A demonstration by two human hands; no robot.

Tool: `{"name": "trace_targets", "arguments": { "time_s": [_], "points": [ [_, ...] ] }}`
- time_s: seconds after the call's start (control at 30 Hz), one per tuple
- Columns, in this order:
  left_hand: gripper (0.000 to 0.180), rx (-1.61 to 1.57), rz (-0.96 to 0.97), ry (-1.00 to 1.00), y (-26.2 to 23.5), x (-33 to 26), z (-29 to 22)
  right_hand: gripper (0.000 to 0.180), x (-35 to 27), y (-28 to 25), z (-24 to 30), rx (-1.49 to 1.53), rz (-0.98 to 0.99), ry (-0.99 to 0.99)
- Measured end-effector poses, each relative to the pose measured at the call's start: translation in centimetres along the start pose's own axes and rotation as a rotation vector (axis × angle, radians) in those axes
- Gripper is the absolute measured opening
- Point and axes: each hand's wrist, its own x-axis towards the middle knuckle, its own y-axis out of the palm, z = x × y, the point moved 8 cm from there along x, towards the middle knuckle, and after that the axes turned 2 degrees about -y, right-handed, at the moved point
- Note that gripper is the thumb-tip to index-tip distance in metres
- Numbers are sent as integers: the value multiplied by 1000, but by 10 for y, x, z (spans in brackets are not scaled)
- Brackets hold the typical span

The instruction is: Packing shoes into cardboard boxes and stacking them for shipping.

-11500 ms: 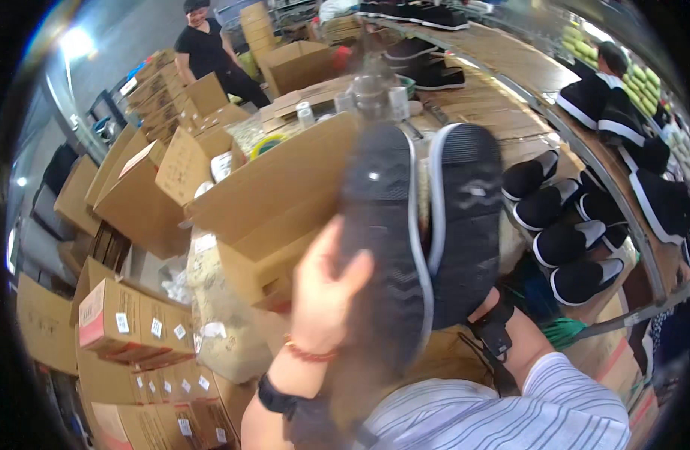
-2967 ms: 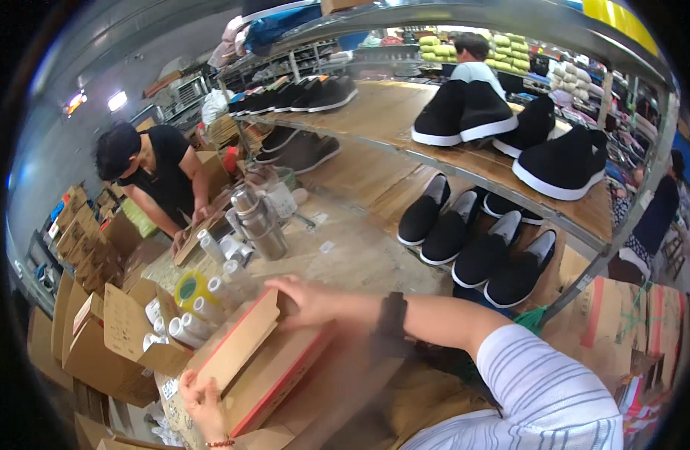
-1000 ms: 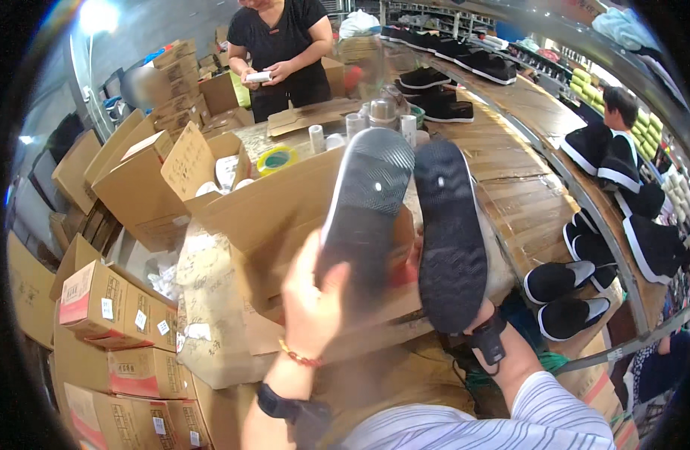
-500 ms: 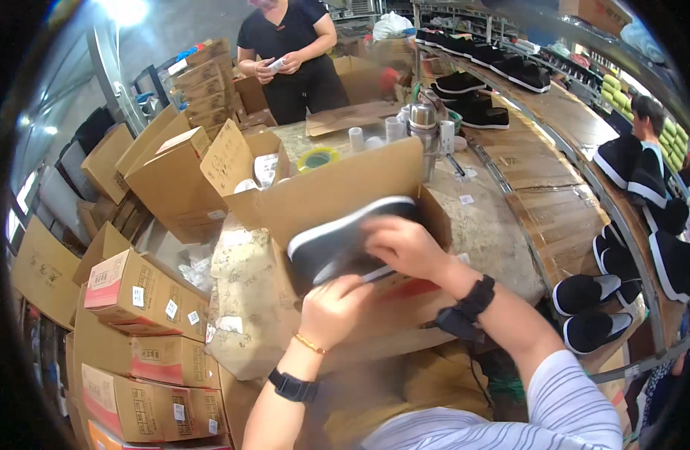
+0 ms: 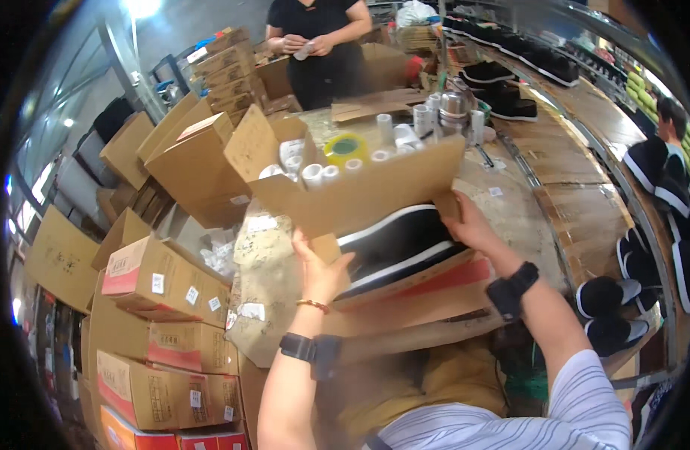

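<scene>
Left hand [image 5: 320,271] and right hand [image 5: 469,223], fingers gripping the carton's [image 5: 379,193] ends: bendy, I'd guess (the shoes [image 5: 401,238] add weight), best held low.

worktable [image 5: 514,225]: pale, scuffed top | right of worktable: metal-framed rack [image 5: 570,124], brown boards [image 5: 577,217] | beyond worktable, left: grey wall [image 5: 217,16], slanting metal post [image 5: 127,70] | high beyond worktable's far left: glaring lamp [image 5: 142,6], smaller light [image 5: 68,122]

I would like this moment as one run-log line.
left hand: holds box at left end | right hand: holds box at right end | lid: raised | black shoes: inside box
</scene>
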Motion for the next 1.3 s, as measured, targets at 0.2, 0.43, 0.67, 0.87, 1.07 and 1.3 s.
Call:
{"name": "trace_targets", "arguments": {
  "time_s": [0.2,0.43,0.67,0.87,1.07,1.3],
  "points": [
    [34,268,110,468,-30,-8,-26,72,25,-63,-30,157,38,120],
    [104,820,882,406,22,-24,-67,109,-24,19,61,-668,694,-527],
    [97,710,957,256,32,-17,-66,92,2,2,80,-455,742,-433],
    [82,577,504,545,14,-51,-82,73,-29,-5,17,137,165,-361],
    [66,482,156,908,-21,-113,-92,55,-86,-6,-26,1024,385,183],
    [113,-967,-79,-68,4,-114,-24,70,-97,80,43,1404,289,235]
  ]
}}
